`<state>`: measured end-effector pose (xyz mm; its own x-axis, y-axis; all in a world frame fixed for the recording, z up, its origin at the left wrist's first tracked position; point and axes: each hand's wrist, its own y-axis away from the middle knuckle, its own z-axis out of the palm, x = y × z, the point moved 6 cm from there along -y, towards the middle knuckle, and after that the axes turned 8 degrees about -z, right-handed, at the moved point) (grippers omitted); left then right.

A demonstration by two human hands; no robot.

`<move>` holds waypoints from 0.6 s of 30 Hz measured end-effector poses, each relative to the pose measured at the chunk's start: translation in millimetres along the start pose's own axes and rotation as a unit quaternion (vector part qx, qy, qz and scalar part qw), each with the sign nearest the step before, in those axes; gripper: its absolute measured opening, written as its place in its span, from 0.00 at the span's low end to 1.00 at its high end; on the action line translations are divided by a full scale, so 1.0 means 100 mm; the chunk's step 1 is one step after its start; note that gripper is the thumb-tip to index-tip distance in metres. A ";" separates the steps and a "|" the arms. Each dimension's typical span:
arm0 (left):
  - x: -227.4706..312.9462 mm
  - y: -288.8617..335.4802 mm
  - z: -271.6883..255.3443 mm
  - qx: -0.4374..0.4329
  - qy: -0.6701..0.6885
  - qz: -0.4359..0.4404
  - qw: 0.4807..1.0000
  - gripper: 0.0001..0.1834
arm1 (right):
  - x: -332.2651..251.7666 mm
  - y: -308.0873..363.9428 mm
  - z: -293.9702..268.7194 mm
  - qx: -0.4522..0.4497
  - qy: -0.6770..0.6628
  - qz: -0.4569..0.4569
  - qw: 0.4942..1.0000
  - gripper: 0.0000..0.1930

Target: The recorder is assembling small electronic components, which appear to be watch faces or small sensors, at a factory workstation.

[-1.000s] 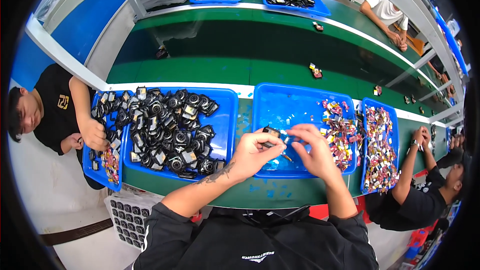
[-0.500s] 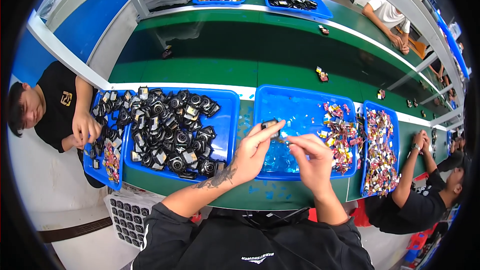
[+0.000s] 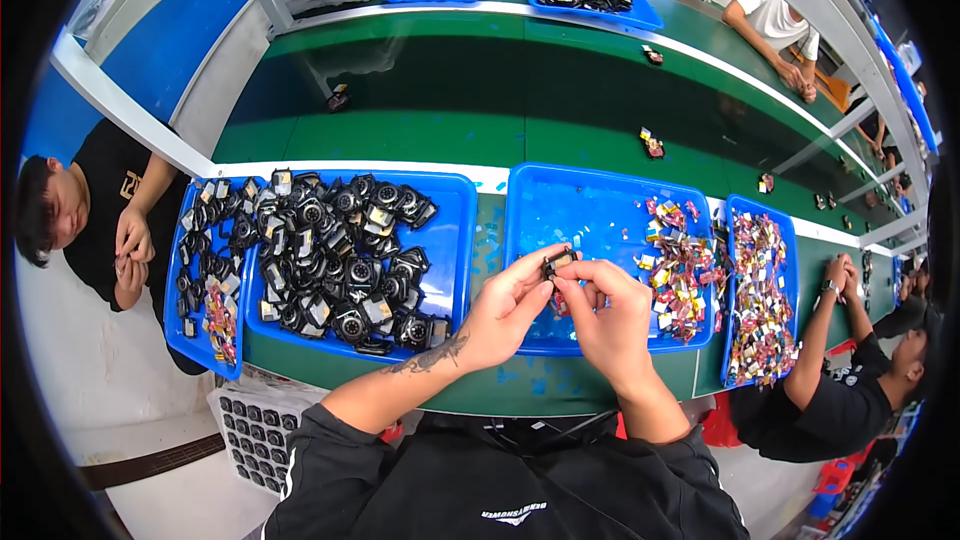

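Observation:
Over the blue tray (image 3: 530,180) in front of me, a small black watch-like case (image 3: 560,260) is held up between both hands. My left hand (image 3: 508,308) grips its left side, with thumb and fingers closed on it. My right hand (image 3: 610,312) is closed in a pinch against its right and near side; the fingertips cover part of the case. Small red, yellow and white parts (image 3: 682,280) are heaped along the tray's right side. Bits of blue film (image 3: 545,230) lie scattered over the tray's bottom.
A blue tray (image 3: 455,240) piled with black cases (image 3: 340,260) stands at left, a narrower tray of small parts (image 3: 760,290) at right. Beyond runs a green conveyor (image 3: 420,110) carrying a few loose pieces. Co-workers sit at left (image 3: 110,210) and right (image 3: 850,390).
My right hand has moved left and closer to my left hand, its fingers now against the case. The co-worker's hands at left have drawn back from the tray.

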<state>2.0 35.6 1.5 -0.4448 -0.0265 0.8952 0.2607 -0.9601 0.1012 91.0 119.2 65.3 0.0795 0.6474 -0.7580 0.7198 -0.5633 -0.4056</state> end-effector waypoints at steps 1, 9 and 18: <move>0.00 0.00 0.00 0.001 0.000 0.000 1.000 0.25 | 0.00 0.00 0.00 -0.001 -0.001 0.000 1.000 0.06; 0.00 0.02 0.01 0.001 -0.051 -0.007 0.999 0.24 | 0.07 0.00 0.00 -0.016 -0.047 0.035 0.998 0.05; 0.06 0.04 0.10 -0.019 -0.080 -0.003 0.997 0.23 | 0.02 -0.02 -0.10 0.014 -0.004 0.010 1.000 0.11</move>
<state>8.8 34.1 12.1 -0.3039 0.0205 0.9525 0.2253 -0.9699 0.0927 96.1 126.8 69.9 0.0879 0.6315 -0.7703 0.6991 -0.5900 -0.4039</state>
